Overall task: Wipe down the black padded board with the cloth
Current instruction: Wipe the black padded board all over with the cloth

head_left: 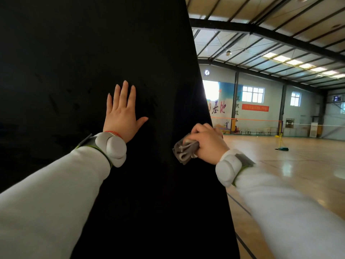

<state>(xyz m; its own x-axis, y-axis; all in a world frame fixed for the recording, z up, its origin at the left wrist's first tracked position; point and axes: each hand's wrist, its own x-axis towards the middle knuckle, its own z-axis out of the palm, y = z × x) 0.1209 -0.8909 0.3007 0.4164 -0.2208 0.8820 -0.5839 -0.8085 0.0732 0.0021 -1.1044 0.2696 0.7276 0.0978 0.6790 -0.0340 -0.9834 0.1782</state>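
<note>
The black padded board [78,58] stands upright and fills the left and middle of the view. My left hand [122,114] lies flat against it, fingers straight and spread, pointing up. My right hand [209,144] grips a folded grey cloth [184,150] and holds it against the board close to its right edge, lower than the left hand. Faint scuff marks show on the board around the left hand. Both wrists wear white bands over white sleeves.
Behind the board's right edge a sports hall opens up with a shiny wooden floor [298,169]. A badminton net [261,121] on a yellow post [280,137] stands far back. Windows and a painted wall close off the far end.
</note>
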